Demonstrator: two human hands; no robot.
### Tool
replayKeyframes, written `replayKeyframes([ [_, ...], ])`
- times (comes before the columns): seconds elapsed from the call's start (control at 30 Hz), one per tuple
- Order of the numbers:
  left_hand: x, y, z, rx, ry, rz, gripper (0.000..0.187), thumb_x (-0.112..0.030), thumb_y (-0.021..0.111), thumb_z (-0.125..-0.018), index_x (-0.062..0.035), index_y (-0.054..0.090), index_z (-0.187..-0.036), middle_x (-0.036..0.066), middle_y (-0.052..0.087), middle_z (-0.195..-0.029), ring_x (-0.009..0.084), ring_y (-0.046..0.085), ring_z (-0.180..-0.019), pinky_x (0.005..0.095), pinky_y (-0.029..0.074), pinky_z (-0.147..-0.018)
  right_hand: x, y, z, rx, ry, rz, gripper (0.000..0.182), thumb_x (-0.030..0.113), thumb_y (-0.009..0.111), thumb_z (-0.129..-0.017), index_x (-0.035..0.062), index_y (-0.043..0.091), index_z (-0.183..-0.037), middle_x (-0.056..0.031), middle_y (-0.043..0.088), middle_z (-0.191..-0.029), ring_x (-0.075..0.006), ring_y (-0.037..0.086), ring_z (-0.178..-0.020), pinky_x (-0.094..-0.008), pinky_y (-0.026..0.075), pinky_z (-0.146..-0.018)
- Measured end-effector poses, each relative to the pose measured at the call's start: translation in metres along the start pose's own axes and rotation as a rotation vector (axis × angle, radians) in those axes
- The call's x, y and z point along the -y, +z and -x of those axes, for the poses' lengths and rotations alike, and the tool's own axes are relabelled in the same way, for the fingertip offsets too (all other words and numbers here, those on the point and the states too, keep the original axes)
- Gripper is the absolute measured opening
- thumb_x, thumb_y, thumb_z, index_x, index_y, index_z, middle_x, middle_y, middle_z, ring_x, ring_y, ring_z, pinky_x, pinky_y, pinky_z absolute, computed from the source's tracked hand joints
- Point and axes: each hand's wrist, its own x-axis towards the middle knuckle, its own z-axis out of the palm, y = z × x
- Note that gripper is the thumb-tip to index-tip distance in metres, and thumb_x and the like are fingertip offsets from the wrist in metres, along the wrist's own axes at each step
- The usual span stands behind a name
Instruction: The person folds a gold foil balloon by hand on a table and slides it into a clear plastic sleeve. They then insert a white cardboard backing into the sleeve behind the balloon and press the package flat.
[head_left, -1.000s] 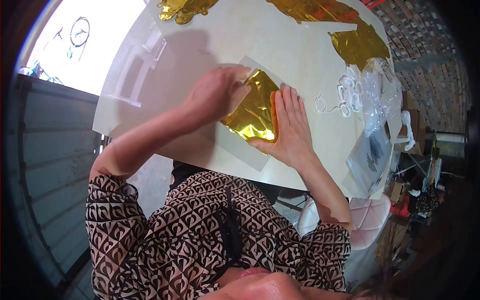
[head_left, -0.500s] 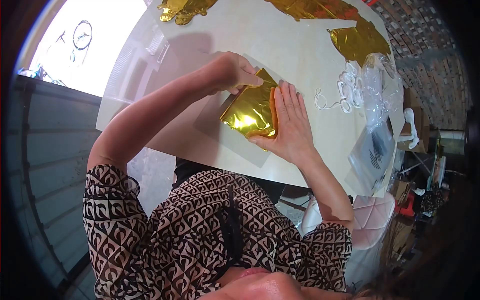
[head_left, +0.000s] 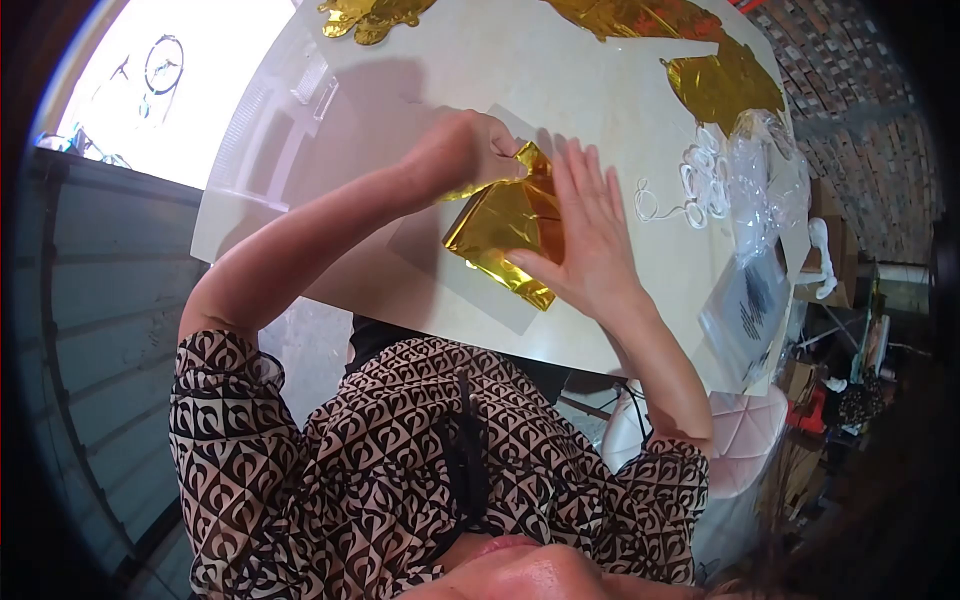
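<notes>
A folded sheet of shiny gold foil lies on the pale table, over a thin clear sheet. Its upper corner is pinched in my left hand, whose fingers are closed on it, with a strip of foil showing below them. My right hand is spread with its fingers extended along the foil's right edge, the thumb resting on the foil's surface. The inner side of the foil near my right hand looks orange-gold.
More gold foil pieces lie at the table's far edge and far right. White string loops, crumpled clear plastic and a clear packet sit at right. A pink quilted seat stands below.
The foil's upper part has been lifted and turned over, narrowing the piece. My right hand has shifted slightly right, its fingers more spread; my left hand keeps its pinch.
</notes>
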Motion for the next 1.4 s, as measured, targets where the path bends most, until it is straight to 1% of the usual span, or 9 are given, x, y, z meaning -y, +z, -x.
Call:
replayKeyframes([
  [0.37,-0.014,-0.004,0.002,-0.054,0.018,-0.198,0.039,-0.024,0.077,-0.084,0.0049,0.07,-0.109,0.021,0.074,-0.09,0.0275,0.073,-0.081,0.0352,0.057,-0.074,-0.008,0.025,-0.014,0.011,-0.116,-0.027,0.118,0.065,0.073,-0.078,0.0009,0.016,-0.16,-0.0227,0.022,-0.165,-0.0369,0.018,-0.154,-0.0496,0.014,-0.126],
  [0.47,-0.015,-0.009,0.005,-0.006,0.016,-0.155,0.043,-0.019,0.075,-0.085,0.0062,0.065,-0.118,0.021,0.073,-0.1,0.0271,0.074,-0.085,0.0346,0.058,-0.076,-0.009,0.027,-0.014,-0.009,-0.132,-0.023,0.12,0.068,0.072,-0.077,0.0024,0.016,-0.161,-0.0223,0.022,-0.165,-0.0364,0.019,-0.154,-0.0497,0.015,-0.126],
  [0.53,-0.015,-0.011,0.012,-0.03,0.0,-0.054,0.049,-0.02,0.074,-0.082,0.0048,0.061,-0.123,0.022,0.069,-0.114,0.0358,0.07,-0.101,0.0409,0.054,-0.089,-0.007,0.026,-0.014,0.003,-0.129,0.006,0.118,0.068,0.072,-0.077,0.0044,0.018,-0.161,-0.0218,0.023,-0.165,-0.0361,0.02,-0.154,-0.0496,0.015,-0.126],
  [0.73,-0.007,-0.008,0.045,-0.093,0.067,0.213,0.048,-0.011,0.073,-0.082,0.0056,0.057,-0.125,0.022,0.067,-0.115,0.0303,0.072,-0.095,0.0384,0.057,-0.085,-0.003,0.023,-0.015,0.015,-0.116,0.028,0.115,0.068,0.072,-0.077,0.0063,0.022,-0.16,-0.0206,0.023,-0.165,-0.0359,0.02,-0.154,-0.0495,0.015,-0.126],
  [0.93,-0.03,-0.017,0.085,0.025,-0.183,-0.048,0.049,-0.011,0.076,-0.081,0.0068,0.057,-0.123,0.018,0.073,-0.098,0.0273,0.073,-0.089,0.0363,0.058,-0.08,-0.005,0.024,-0.015,0.029,-0.099,0.024,0.114,0.066,0.074,-0.076,0.0083,0.023,-0.161,-0.0205,0.024,-0.165,-0.0349,0.02,-0.154,-0.0491,0.015,-0.126],
  [1.07,-0.028,-0.017,0.082,0.052,-0.229,0.028,0.05,-0.012,0.077,-0.081,0.0077,0.057,-0.122,0.015,0.074,-0.089,0.0271,0.073,-0.087,0.0362,0.057,-0.078,-0.004,0.022,-0.015,0.036,-0.096,0.007,0.113,0.064,0.074,-0.077,0.0102,0.022,-0.161,-0.0201,0.024,-0.165,-0.0348,0.02,-0.154,-0.0492,0.015,-0.126],
  [1.13,-0.02,-0.017,0.079,0.139,-0.29,0.213,0.052,-0.01,0.077,-0.081,0.003,0.054,-0.126,0.012,0.072,-0.088,0.0181,0.07,-0.081,0.0317,0.054,-0.073,-0.003,0.022,-0.015,0.026,-0.094,0.001,0.11,0.062,0.075,-0.077,0.012,0.025,-0.161,-0.0199,0.025,-0.165,-0.0352,0.02,-0.154,-0.0494,0.015,-0.126],
  [1.23,-0.026,-0.013,0.084,0.015,-0.156,-0.023,0.049,-0.011,0.077,-0.08,0.0056,0.058,-0.122,0.016,0.074,-0.086,0.028,0.074,-0.079,0.0362,0.057,-0.073,-0.003,0.022,-0.016,0.042,-0.096,0.037,0.105,0.061,0.075,-0.077,0.0134,0.03,-0.16,-0.0198,0.026,-0.164,-0.0355,0.021,-0.154,-0.0496,0.016,-0.125],
  [1.4,-0.032,-0.008,0.094,-0.012,-0.041,-0.264,0.045,-0.008,0.072,-0.082,0.0048,0.058,-0.122,0.015,0.073,-0.082,0.0275,0.074,-0.078,0.0365,0.057,-0.073,-0.002,0.02,-0.017,0.019,-0.106,0.014,0.103,0.06,0.076,-0.076,0.0134,0.035,-0.158,-0.0201,0.027,-0.164,-0.0359,0.023,-0.153,-0.0496,0.016,-0.125],
])
